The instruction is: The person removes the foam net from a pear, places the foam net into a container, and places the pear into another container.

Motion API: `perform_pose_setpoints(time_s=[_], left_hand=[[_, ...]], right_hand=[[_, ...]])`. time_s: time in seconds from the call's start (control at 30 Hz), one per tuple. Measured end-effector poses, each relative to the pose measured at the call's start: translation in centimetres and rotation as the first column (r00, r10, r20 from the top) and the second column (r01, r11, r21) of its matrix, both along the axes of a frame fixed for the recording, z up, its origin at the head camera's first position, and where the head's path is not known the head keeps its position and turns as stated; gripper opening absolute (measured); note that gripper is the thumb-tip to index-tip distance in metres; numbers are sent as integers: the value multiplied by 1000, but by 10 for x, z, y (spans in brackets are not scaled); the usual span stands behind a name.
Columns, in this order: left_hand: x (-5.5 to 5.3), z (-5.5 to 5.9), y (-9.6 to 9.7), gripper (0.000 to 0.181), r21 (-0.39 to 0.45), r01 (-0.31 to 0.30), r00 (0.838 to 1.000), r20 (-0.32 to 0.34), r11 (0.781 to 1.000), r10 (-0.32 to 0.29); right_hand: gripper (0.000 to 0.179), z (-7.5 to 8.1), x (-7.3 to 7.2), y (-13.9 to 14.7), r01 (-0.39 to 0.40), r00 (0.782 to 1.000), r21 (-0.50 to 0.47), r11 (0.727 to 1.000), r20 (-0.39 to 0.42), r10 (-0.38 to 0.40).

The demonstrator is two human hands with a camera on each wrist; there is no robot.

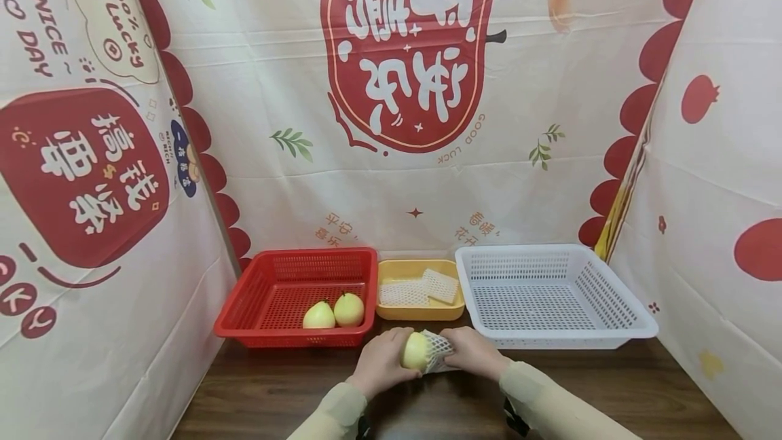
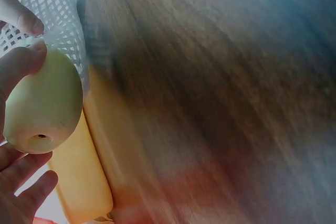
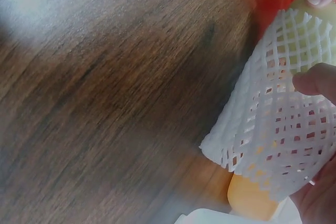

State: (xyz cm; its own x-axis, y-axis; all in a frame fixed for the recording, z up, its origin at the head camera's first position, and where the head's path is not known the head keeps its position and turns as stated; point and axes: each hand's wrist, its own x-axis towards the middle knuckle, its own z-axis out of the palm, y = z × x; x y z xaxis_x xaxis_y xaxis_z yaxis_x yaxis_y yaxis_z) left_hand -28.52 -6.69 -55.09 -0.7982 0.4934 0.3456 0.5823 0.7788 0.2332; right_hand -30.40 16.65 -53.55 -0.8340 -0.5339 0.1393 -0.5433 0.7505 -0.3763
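Observation:
My left hand (image 1: 381, 362) grips a pale yellow-green pear (image 1: 415, 352) above the table, in front of the yellow basket. In the left wrist view the dimpled end of the pear (image 2: 47, 103) is bare, with the thumb lying along its side. A white foam net sleeve (image 1: 436, 352) covers the pear's other end, and my right hand (image 1: 476, 353) holds it. The right wrist view shows the sleeve (image 3: 273, 114) flaring out past the pear, with the right thumb pressing its mesh. Part of the pear shows through the net.
At the left a red basket (image 1: 244, 297) holds two pears (image 1: 332, 311). Between the baskets, a small yellow basket (image 1: 421, 314) contains foam net sleeves (image 1: 406, 292). A white basket (image 1: 556, 339) stands at the right. Printed cloth (image 1: 421, 202) encloses the wooden table (image 1: 293, 386).

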Motion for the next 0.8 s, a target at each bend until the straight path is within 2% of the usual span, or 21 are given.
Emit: perform_pose_setpoints(time_s=[0.2,0.53,0.63,0.8], left_hand=[[1,2,-4,80,7,-8,1000,-5,1000,8],[2,3,-11,78,35,-5,999,-50,999,6],[2,2,-13,78,28,-9,999,-46,1000,10],[1,2,-16,79,24,-10,999,-37,1000,11]], right_hand=[[26,0,1,0,18,1000,9,1000,-14,-17],[15,0,7,1,35,998,-5,999,-44,-35],[12,0,10,3,44,996,3,999,-81,-44],[18,1,14,4,60,985,25,998,-163,-55]])
